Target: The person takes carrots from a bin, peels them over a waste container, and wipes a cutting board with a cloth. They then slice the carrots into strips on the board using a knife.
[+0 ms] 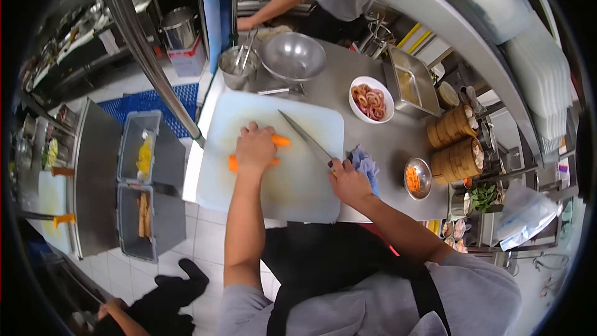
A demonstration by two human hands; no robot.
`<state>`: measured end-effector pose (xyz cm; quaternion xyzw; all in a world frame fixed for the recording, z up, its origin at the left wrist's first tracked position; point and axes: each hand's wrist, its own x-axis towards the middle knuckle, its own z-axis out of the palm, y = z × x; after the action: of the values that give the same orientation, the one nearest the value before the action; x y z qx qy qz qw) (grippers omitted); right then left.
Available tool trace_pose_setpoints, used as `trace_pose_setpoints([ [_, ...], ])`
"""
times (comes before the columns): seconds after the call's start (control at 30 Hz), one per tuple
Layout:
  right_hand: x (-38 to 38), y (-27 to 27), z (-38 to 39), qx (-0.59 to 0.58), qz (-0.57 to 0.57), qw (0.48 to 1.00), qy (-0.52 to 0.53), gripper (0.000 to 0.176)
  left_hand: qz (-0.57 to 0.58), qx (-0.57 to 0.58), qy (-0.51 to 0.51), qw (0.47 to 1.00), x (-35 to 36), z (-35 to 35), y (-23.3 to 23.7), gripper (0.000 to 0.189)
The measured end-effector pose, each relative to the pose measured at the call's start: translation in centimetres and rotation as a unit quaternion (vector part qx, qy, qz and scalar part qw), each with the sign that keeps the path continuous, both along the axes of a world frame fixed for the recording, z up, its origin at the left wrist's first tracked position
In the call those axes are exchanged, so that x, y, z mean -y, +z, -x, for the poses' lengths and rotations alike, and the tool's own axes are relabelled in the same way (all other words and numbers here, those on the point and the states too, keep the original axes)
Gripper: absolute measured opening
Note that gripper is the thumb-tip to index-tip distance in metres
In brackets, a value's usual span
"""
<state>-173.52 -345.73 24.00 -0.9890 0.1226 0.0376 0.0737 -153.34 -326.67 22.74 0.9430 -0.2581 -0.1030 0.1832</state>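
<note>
My left hand (256, 146) rests on the cutting board, its fingers bent over orange carrot pieces. One carrot piece (282, 141) sticks out beside the fingers, and another carrot piece (233, 163) shows by the wrist. The rest of them is hidden under the hand. A large kitchen knife (305, 135) is gripped by its handle in my right hand (349, 182), at the board's right side. Its blade points up and left over the white cutting board (311, 202), with the tip apart from the carrot.
A crumpled blue cloth (365, 167) lies right of the board. Nearby are a bowl of shredded carrot (413, 178), a white bowl of sliced rings (371, 101), a large steel bowl (292, 56) and bamboo steamers (449, 160). Another person's arm (286, 1) reaches in across the counter.
</note>
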Motion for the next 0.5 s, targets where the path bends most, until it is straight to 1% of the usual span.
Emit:
trace_pose_setpoints([
  [0.03,0.1,0.4,0.0,-0.02,0.0,1.0,-0.013,0.033,0.002,0.004,-0.002,1.0,0.0,0.1,0.3,0.043],
  [0.07,0.3,0.6,0.1,-0.031,0.0,1.0,-0.005,0.033,0.004,0.008,-0.004,1.0,-0.1,0.3,0.7,0.043],
  [0.1,0.6,0.6,0.2,-0.026,-0.01,1.0,-0.009,0.033,0.003,-0.003,0.004,1.0,-0.3,0.4,1.1,0.043],
  [0.17,0.8,0.3,0.6,-0.028,-0.019,0.999,-0.004,0.033,0.013,-0.013,-0.045,0.999,-0.8,0.6,1.4,0.043],
  [0.2,0.9,0.1,0.8,-0.027,-0.019,0.999,0.001,0.033,0.015,-0.02,-0.035,0.999,-1.1,0.4,0.5,0.043],
  [0.27,1.1,-0.1,0.9,-0.031,-0.014,0.999,0.017,0.033,0.061,0.001,-0.107,0.992,-1.5,-0.1,-1.4,0.043],
  [0.37,1.1,-0.2,0.6,-0.03,-0.026,0.999,0.011,0.034,0.071,-0.016,-0.076,0.994,-2.1,0.7,0.7,0.041],
  [0.5,1.2,0.2,0.2,-0.045,-0.034,0.998,0.008,0.034,0.096,-0.006,-0.072,0.993,-2.3,1.4,0.4,0.042],
])
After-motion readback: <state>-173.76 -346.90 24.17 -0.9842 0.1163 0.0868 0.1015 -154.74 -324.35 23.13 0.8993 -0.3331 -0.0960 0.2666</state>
